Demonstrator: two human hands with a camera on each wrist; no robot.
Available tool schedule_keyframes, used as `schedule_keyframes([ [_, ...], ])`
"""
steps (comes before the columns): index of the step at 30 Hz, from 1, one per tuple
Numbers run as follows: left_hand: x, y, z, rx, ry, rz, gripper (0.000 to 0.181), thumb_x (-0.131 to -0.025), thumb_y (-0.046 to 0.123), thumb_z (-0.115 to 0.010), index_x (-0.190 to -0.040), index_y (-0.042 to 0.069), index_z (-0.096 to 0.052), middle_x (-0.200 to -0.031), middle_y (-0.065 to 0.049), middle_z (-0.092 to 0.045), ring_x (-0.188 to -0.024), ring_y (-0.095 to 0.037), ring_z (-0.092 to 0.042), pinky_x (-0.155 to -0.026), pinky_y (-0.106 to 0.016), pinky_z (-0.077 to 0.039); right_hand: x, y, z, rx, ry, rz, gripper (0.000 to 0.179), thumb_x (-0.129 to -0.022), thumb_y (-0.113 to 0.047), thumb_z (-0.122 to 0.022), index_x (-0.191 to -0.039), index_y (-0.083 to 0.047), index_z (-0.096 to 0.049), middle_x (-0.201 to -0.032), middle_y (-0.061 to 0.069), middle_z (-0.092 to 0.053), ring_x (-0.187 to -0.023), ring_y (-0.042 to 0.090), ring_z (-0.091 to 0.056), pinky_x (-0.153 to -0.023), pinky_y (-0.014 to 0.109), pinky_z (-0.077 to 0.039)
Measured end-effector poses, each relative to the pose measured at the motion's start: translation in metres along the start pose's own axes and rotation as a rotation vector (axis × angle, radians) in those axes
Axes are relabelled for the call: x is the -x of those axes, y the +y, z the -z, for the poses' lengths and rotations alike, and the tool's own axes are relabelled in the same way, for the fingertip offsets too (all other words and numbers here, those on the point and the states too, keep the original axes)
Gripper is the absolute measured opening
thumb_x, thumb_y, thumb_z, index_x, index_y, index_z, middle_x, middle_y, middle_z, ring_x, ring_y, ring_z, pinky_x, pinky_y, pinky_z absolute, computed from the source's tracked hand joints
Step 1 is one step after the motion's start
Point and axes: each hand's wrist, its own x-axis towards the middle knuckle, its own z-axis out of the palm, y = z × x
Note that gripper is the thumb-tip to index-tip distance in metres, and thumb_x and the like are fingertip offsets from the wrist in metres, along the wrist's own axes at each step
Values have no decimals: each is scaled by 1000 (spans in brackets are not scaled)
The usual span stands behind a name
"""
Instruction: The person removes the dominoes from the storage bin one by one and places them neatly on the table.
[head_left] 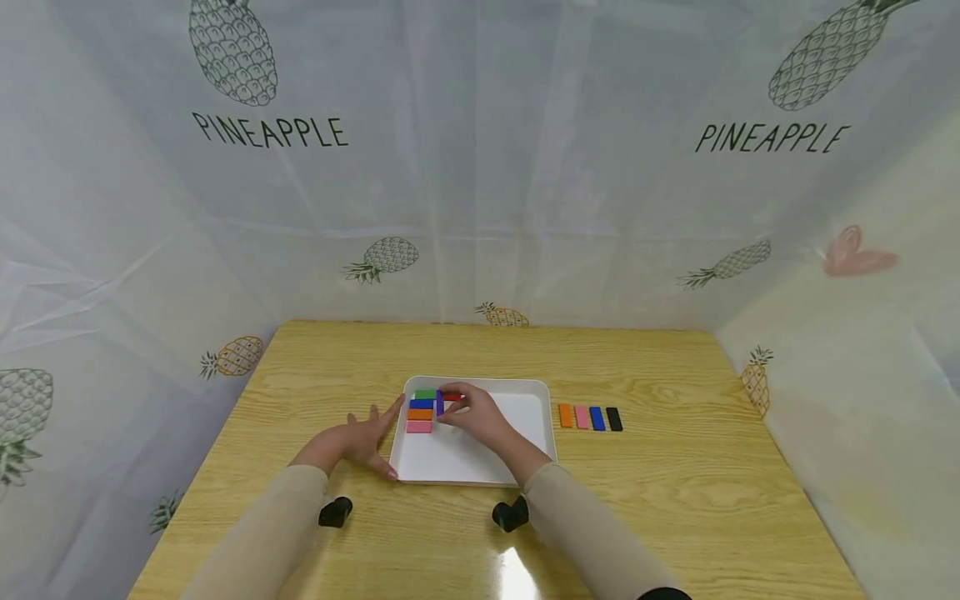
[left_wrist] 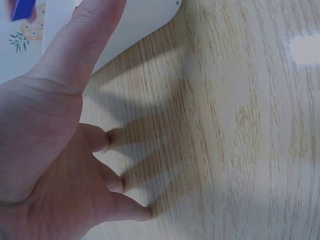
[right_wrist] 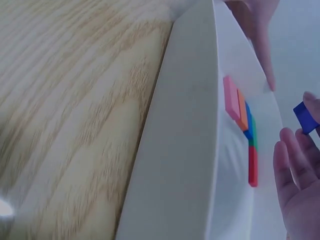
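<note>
My right hand (head_left: 482,417) pinches a purple block (head_left: 440,404) between thumb and fingers, raised over the left part of a white tray (head_left: 480,463). Below it in the tray lie a green block (head_left: 424,394), a blue block (head_left: 422,404), an orange block (head_left: 420,414) and a pink block (head_left: 419,427), stacked in a column along the left side. A red block (right_wrist: 253,167) sits end to end with the green one. With fingers spread, my left hand (head_left: 365,439) touches the tray's left edge by thumb and index finger; its other fingertips rest on the table.
Right of the tray, an orange block (head_left: 566,415), a pink block (head_left: 581,417), a blue block (head_left: 597,418) and a black block (head_left: 614,418) lie in a row on the wooden table (head_left: 675,500). A pineapple-printed curtain (head_left: 480,167) hangs behind and at both sides.
</note>
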Motion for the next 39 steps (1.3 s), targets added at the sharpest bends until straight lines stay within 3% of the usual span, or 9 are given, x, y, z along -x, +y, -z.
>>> schedule_keyframes([
  [10, -2, -2, -2, 3, 6, 3, 136, -63, 54, -87, -157, 18, 6, -150, -43, -8, -123, -77, -6, -93, -83, -11, 18, -5, 22, 43, -3, -8, 46, -83, -11, -79, -126, -11, -63, -119, 1, -62, -87, 15, -60, -68, 27, -50],
  [19, -1, -3, -2, 1, 13, 6, 137, -62, 54, -87, -157, 18, 5, -150, -43, -9, -124, -76, -7, -92, -83, -14, 38, -3, 34, 223, -77, 97, 44, -81, -14, -82, -121, -13, -65, -107, -4, -60, -89, 17, -58, -74, 26, -52],
  [29, 1, 0, -1, 16, 6, -8, 136, -63, 53, -87, -157, 18, 6, -150, -42, -8, -123, -77, -6, -93, -82, -12, 65, 5, 60, 272, -78, 185, 43, -80, -12, -82, -119, -10, -65, -105, -5, -60, -89, 18, -58, -77, 32, -52],
  [39, 4, 1, 1, 28, 8, -2, 135, -64, 51, -87, -157, 17, 6, -150, -43, -8, -124, -76, -5, -93, -83, -12, 87, 19, 99, 261, -41, 133, 43, -81, -10, -81, -121, -8, -64, -108, -1, -60, -95, 22, -56, -82, 39, -50],
])
